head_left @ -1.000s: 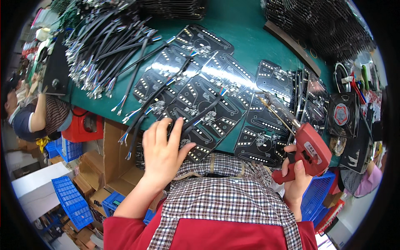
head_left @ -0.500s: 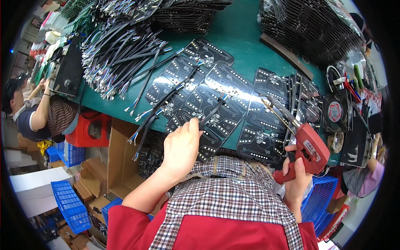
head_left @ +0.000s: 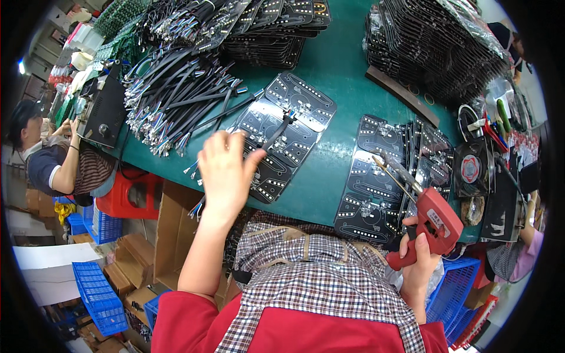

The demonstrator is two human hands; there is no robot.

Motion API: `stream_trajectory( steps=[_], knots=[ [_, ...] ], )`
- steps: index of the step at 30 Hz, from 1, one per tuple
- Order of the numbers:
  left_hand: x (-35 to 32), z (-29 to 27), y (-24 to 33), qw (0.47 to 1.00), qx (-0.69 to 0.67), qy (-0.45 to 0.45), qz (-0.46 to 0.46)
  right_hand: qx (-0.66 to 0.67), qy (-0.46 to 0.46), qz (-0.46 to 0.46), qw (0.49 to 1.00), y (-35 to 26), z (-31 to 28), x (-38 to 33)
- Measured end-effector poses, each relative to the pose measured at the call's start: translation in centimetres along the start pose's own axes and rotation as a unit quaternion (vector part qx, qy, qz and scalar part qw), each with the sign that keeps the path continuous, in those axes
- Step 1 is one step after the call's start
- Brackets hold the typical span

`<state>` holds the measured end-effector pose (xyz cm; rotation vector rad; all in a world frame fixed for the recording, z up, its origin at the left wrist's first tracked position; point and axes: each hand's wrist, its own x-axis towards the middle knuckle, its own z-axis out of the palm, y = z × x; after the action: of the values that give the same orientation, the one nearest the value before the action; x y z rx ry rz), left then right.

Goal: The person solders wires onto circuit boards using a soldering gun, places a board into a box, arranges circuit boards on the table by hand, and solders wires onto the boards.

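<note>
At the far left, well away from the green bench (head_left: pixel 347 70), another person sat bent over separate work beside a black box (head_left: pixel 105 112). On the bench's left part lay a loose heap of black cables (head_left: pixel 176 94) with stripped coloured ends. Just right of that heap, the left hand (head_left: pixel 226 173) was raised over the near edge of the bench, fingers spread and loosely curled, closed on nothing that could be seen; it hovered at the left rim of a fan of black circuit boards (head_left: pixel 288 126), one of which carried a cable soldered at its middle. Further right on the bench lay a second group of black boards (head_left: pixel 376 188). At the bench's near right edge, the right hand (head_left: pixel 419 259) was clamped round the grip of a red soldering gun (head_left: pixel 432 220), its long tip resting over that second group.

The step in hand looked like the change between boards: one batch wired, the gun waiting. The next move probably called for the free hand to fetch a cable and hold its bared end on a pad under the tip.
</note>
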<state>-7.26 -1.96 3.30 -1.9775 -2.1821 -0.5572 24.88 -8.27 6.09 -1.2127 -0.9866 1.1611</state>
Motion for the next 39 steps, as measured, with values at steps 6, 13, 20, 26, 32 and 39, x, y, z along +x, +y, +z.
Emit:
stream_trajectory(
  steps=[6,13,20,26,32,39],
  knots=[
    [1.1,0.1,-2.1,0.986,0.040,-0.118,-0.110,0.007,0.003,0.011,1.000,0.0,0.0,0.5],
    [3.1,0.4,-4.1,0.969,-0.098,-0.201,-0.106,0.009,-0.004,0.004,1.000,0.0,0.3,0.6],
    [3.2,1.3,-4.2,0.778,-0.567,-0.195,-0.189,0.012,0.021,-0.031,0.999,0.3,-0.1,0.6],
    [-1.7,-1.6,-7.2,0.656,-0.707,-0.155,-0.214,0.005,0.065,-0.056,0.996,-0.1,-0.2,0.3],
    [-18.1,-9.5,-18.5,0.666,-0.699,0.050,-0.257,-0.043,0.073,-0.091,0.992,-0.2,0.1,0.5],
    [-35.0,-10.6,-24.2,0.714,-0.488,-0.002,-0.501,-0.047,-0.012,-0.089,0.995,0.0,2.0,1.5]
  ],
)
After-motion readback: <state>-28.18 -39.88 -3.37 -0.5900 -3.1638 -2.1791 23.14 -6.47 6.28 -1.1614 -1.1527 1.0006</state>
